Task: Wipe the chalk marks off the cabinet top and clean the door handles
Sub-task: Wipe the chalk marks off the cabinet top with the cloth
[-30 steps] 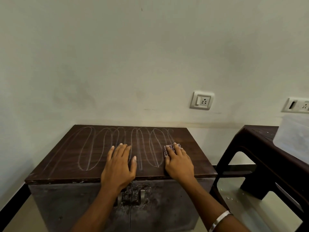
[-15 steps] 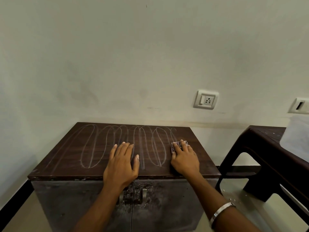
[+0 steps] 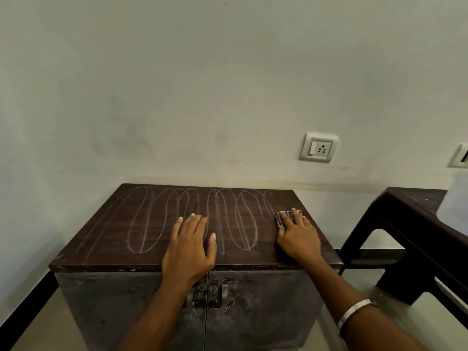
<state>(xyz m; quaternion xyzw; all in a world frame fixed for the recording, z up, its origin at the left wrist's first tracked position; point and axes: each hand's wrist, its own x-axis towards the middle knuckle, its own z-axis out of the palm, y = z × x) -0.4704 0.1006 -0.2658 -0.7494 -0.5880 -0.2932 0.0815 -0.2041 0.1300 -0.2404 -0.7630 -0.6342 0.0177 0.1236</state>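
A low cabinet has a dark wood top (image 3: 106, 239) covered with looping white chalk marks (image 3: 147, 221). My left hand (image 3: 190, 247) lies flat on the top near the front edge, fingers spread, holding nothing. My right hand (image 3: 297, 235) presses a small checked cloth (image 3: 285, 217) onto the top's right side, just right of the last chalk loops. Below the front edge, two metal door handles sit on the grey doors: the right handle (image 3: 224, 292) shows fully, the left handle (image 3: 189, 298) is partly behind my left wrist.
The cabinet stands against a pale wall with a switch socket (image 3: 318, 147) above right. A dark plastic table (image 3: 417, 224) stands close on the right, carrying a translucent container (image 3: 455, 203). A black skirting strip (image 3: 25, 307) runs along the floor at left.
My right hand has slid the cloth rightwards and slightly away from me across the top, past the last chalk loops. My left hand stays flat in about the same place.
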